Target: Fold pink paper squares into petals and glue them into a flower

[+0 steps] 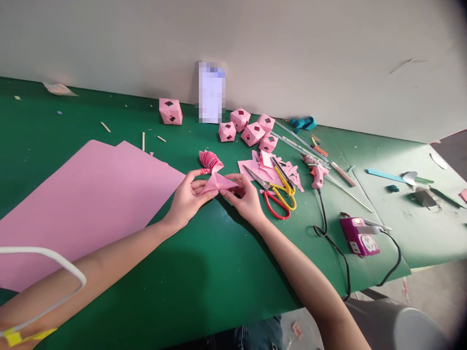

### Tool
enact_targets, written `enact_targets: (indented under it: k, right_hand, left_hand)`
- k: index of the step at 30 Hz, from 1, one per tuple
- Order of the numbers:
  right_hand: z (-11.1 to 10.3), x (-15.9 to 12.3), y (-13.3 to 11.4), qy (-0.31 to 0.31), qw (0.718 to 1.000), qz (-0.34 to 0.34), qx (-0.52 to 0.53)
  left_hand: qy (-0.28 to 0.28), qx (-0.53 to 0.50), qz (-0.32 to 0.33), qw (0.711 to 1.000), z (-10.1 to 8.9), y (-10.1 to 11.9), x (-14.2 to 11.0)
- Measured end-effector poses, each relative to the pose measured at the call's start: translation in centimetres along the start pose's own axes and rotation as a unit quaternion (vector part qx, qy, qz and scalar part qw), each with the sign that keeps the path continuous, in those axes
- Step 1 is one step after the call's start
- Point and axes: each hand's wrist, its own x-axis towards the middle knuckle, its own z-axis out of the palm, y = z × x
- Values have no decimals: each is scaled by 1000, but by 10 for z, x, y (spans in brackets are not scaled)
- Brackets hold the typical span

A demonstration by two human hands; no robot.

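Note:
Between my two hands is a folded piece of pink paper [218, 183], raised to a peak in the middle. My left hand [188, 197] grips its left side, thumb at the lower edge. On the right side, my right hand [245, 197] pinches it with thumb and fingers. Just behind the left fingertips lies a fanned stack of folded pink paper pieces [210, 160]. To the right of my right hand are scissors [279, 200] with red and yellow handles and a yellow craft knife [283, 176], resting on pink paper scraps [255, 167].
Large pink sheets [91, 194] cover the left of the green table [175, 287]. Pink paper polyhedra [253, 133] stand near the wall beside a blurred phone [211, 92]. A pink glue gun [317, 174] and its cable lead to a purple power socket [359, 238].

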Motion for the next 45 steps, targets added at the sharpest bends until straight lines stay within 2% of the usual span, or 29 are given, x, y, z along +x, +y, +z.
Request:
enact_targets:
  k: [10, 18, 26, 33, 36, 41, 45]
  right_hand:
    - [-3, 2, -10, 10, 997, 46, -53]
    - [-3, 3, -14, 4, 999, 34, 14]
    - [-5, 5, -11, 47, 990, 49, 121]
    - [-4, 5, -11, 79, 990, 47, 107]
    - [-5, 4, -11, 63, 992, 49, 94]
    - [-7, 2, -15, -9, 997, 47, 64]
    - [-7, 2, -16, -7, 998, 41, 45]
  left_hand:
    - [-1, 74, 22, 997, 1, 1, -4]
    - [8, 52, -13, 999, 1, 3, -5]
    - [-6, 38, 36, 999, -1, -5, 0]
    - [-14, -4, 26, 1000, 1, 0, 1]
    - [3, -32, 16, 999, 2, 3, 1]
    - [-14, -21, 24, 999, 1, 4, 1]
    - [-19, -20, 28, 999, -1, 3, 0]
